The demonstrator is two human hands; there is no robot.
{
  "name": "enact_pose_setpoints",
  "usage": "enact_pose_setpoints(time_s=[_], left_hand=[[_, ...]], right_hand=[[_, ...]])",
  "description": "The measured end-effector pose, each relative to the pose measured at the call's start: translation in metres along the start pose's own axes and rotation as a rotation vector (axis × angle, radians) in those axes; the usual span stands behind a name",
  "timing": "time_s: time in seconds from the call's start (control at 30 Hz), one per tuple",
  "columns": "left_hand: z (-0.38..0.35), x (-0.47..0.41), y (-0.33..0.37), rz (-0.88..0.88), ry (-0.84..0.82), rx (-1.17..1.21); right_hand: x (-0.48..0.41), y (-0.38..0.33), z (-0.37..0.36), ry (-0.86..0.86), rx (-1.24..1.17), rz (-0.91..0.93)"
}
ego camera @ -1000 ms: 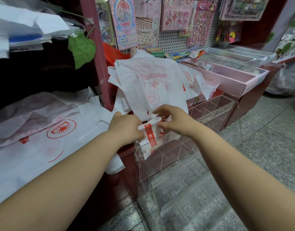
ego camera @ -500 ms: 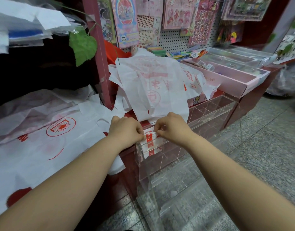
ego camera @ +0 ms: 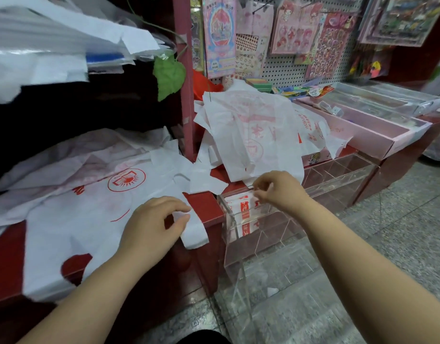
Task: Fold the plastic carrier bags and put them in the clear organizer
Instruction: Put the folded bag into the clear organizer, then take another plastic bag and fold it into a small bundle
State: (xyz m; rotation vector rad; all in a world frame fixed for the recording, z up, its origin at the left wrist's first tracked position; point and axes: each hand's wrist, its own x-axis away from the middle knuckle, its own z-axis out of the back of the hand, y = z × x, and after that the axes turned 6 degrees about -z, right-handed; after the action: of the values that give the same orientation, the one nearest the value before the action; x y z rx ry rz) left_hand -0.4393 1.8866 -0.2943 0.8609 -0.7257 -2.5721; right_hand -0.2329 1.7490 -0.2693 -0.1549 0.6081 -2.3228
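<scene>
The red table (ego camera: 206, 207) is covered from 9 o'clock to 12 o'clock with white carrier bags. One flat bag (ego camera: 90, 219) printed with a red emblem is spread at 9 o'clock, and an unfolded heap (ego camera: 251, 135) is piled at 12 o'clock. The clear organizer (ego camera: 338, 170) is set against the table's front edge, from centre out to 3 o'clock. In its near-left compartment a folded bag (ego camera: 241, 207) is stood upright.

The step in hand is judged to be the seating of that folded bag. The right hand (ego camera: 281, 192) is curled over the bag's top edge at the rim; whether its grip is pinching or only pressing cannot be told. The left hand (ego camera: 152, 224) is held over the flat bag's handle at 7 o'clock, its grip loosely curved and open, nothing plainly taken.

Next, the flat bag would need to be smoothed and folded narrow enough for a compartment.
</scene>
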Motion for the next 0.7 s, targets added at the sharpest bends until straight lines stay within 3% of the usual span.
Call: enact_pose_setpoints(time_s=[0.1, 0.27, 0.33, 0.43, 0.7], left_hand=[[0.031, 0.034, -0.022, 0.023, 0.07, -0.107], [0.084, 0.083, -0.062, 0.24, 0.128, -0.337], [0.1, 0.095, -0.076, 0.324, 0.072, -0.379], [0.108, 0.105, -0.085, 0.361, -0.153, -0.482], [0.114, 0.106, -0.098, 0.304, -0.251, -0.563]], right_hand=[[0.016, -0.023, 0.001, 0.105, -0.01, 0.114], [0.036, -0.085, -0.026, -0.007, -0.049, 0.313], [0.037, -0.107, -0.046, -0.071, 0.003, 0.371], [0.035, -0.138, -0.074, -0.163, 0.039, 0.439], [0.026, -0.207, -0.127, -0.105, 0.104, 0.495]])
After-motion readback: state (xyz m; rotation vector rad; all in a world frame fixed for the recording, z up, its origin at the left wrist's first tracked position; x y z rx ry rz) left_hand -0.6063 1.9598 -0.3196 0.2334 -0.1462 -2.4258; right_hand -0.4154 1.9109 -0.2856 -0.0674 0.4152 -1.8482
